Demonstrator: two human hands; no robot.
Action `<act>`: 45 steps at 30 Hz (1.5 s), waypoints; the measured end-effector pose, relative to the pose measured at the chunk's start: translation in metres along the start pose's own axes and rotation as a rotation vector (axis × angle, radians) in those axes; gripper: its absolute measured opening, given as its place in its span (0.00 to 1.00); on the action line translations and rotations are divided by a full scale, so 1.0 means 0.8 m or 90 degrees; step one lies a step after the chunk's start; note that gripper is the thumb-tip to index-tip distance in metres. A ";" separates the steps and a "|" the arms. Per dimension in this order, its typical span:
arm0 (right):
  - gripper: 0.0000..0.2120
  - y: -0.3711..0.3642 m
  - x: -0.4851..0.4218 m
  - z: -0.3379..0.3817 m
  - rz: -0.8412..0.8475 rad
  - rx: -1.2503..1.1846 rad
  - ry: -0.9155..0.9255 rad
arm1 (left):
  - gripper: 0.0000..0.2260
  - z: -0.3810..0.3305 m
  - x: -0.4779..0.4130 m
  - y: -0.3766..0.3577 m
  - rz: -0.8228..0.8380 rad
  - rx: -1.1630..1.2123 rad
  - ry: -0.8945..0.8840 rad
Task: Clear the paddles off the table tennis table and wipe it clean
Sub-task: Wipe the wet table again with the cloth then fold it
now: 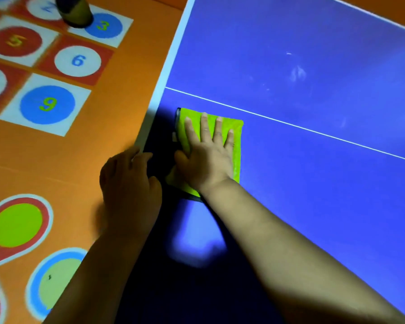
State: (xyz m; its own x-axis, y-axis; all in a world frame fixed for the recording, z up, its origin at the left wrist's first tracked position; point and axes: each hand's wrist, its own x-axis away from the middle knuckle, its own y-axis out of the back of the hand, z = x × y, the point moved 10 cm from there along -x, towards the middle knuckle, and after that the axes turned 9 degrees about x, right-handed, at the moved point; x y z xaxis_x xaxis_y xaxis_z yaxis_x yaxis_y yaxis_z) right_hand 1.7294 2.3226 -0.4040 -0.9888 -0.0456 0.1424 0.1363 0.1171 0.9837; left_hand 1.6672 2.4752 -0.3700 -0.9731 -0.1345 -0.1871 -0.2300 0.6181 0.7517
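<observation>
A folded lime-green cloth (236,141) lies on the blue table tennis table (302,183) close to its left white edge, just below the white centre line. My right hand (206,155) presses flat on the cloth with straight, spread fingers. My left hand (129,183) rests on the table's left edge beside the cloth, its fingers curled over the rim. No paddle is in view. Pale smudges (298,73) mark the blue surface further out.
Left of the table lies an orange floor mat (84,160) printed with numbered circles. A dark foot or table leg (76,12) stands on it at the top. My own shadow darkens the near table surface.
</observation>
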 end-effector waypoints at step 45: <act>0.29 -0.122 0.173 -0.885 0.008 -0.079 -0.265 | 0.21 -0.607 0.225 -0.475 0.213 0.007 -0.213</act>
State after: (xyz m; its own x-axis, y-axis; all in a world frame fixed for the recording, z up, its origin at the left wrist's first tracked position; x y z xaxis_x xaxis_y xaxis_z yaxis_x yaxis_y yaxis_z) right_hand 1.6232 1.6025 -0.4025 -0.9239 0.3622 0.1234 0.1301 -0.0062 0.9915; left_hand 1.5726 1.8400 -0.3819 -0.9350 0.3297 -0.1308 0.0974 0.5933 0.7991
